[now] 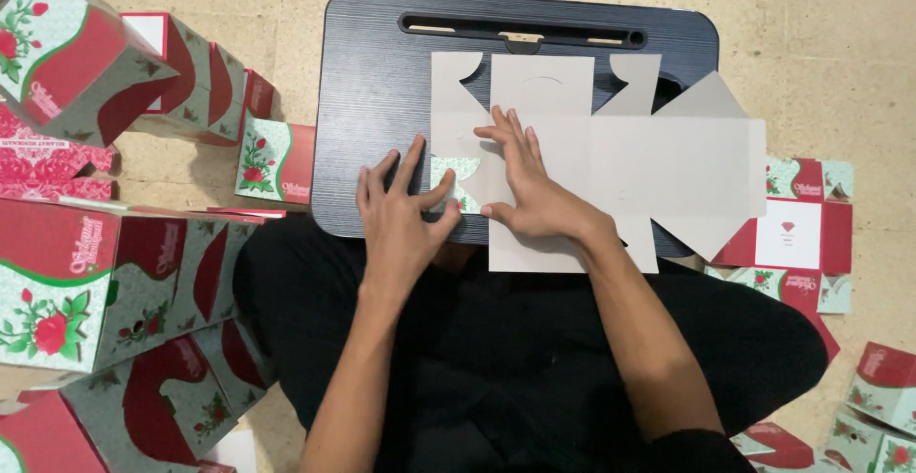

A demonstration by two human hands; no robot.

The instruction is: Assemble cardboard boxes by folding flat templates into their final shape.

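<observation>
Head view, both hands spread flat, left hand, right hand, pressing grey carton blank, printed side hidden.

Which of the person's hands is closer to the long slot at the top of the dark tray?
Right. The right hand lies just below the slot; the left hand sits lower and further left.

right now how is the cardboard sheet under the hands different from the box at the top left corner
The cardboard sheet lies flat and unfolded on the dark lap desk; the box is folded into shape and sits tilted on the floor. The sheet shows mostly its plain grey side; the box shows red and pale green rose print. Both hands, left and right, press on the sheet; neither touches the box. A folded flap under the left hand shows the same print.
</observation>
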